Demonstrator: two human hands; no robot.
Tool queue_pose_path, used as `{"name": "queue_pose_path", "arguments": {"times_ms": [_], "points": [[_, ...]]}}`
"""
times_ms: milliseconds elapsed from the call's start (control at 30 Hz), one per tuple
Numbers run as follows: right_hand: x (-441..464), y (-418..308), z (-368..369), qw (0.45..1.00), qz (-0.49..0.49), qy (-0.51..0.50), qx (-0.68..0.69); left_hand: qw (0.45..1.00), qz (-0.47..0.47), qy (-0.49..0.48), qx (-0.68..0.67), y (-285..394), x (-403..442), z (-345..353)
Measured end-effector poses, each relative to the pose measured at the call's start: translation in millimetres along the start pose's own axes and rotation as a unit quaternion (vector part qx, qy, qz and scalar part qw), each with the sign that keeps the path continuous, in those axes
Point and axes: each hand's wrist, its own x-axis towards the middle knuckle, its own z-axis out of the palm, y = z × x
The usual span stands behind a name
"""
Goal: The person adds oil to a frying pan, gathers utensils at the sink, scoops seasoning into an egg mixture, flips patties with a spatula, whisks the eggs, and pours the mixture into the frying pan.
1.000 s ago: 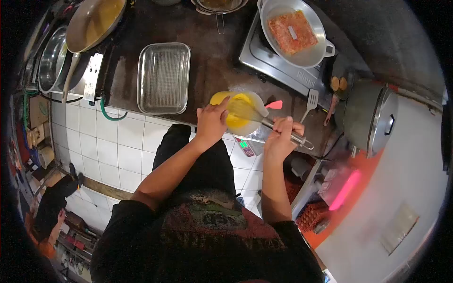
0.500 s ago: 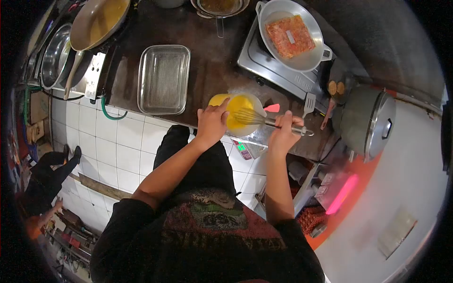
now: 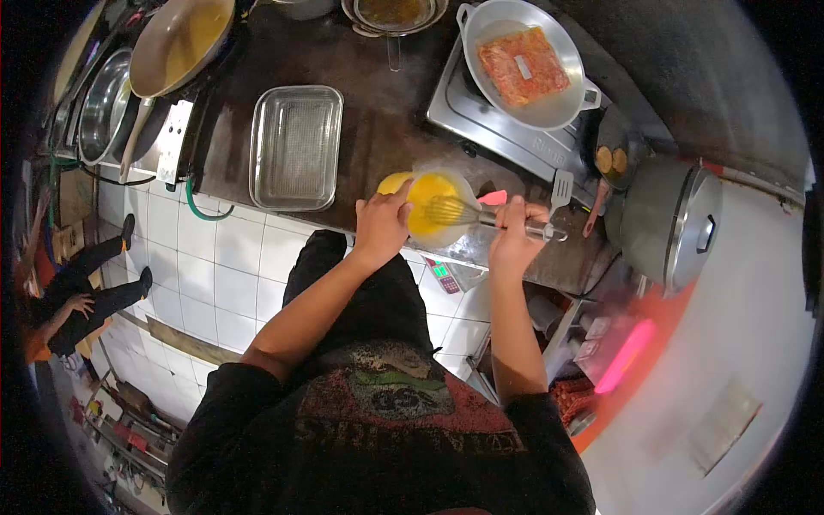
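Note:
A whisk (image 3: 459, 211) is in my right hand (image 3: 515, 233), with my fingers closed round its metal handle. Its wires dip into a yellow liquid like beaten egg (image 3: 433, 190) in a pale bowl (image 3: 464, 232) near the counter's front edge. My left hand (image 3: 384, 225) grips the bowl's left side, the index finger laid over the rim. Just behind that hand shows a second patch of yellow (image 3: 393, 182), partly hidden, so I cannot tell what holds it. A pink spatula head (image 3: 493, 198) lies to the bowl's right.
Left of the bowl is a glass baking dish (image 3: 296, 148). A white pan (image 3: 549, 110) with a reddish block stands on the stove (image 3: 455, 112). A slotted turner (image 3: 561, 190) and a large lidded pot (image 3: 657, 219) are at right. Another person's legs (image 3: 94, 266) show at far left.
The whisk has shifted slightly left in the bowl, while my left hand keeps its place on the rim. The other person at far left has changed stance.

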Motion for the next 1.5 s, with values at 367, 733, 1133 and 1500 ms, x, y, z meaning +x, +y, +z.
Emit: {"name": "queue_pose_path", "arguments": {"times_ms": [367,733,1133,1500], "points": [[-20.7,10.9,9.8,0.992,0.094,-0.040,0.068,1.000,-0.017,-0.001,-0.004,0.4,-4.0,0.4],[-29.1,1.9,38.6,0.997,-0.024,-0.030,0.061,0.997,-0.006,0.028,-0.067,-19.7,-16.1,1.8],[-23.6,69.0,37.7,0.957,0.036,-0.203,-0.206,0.969,-0.050,-0.027,-0.240,-46.8,-31.6,12.7],[-28.3,81.4,32.0,0.970,-0.116,-0.075,-0.198,0.963,-0.042,-0.042,-0.263,-48.3,-38.7,9.5]]}}
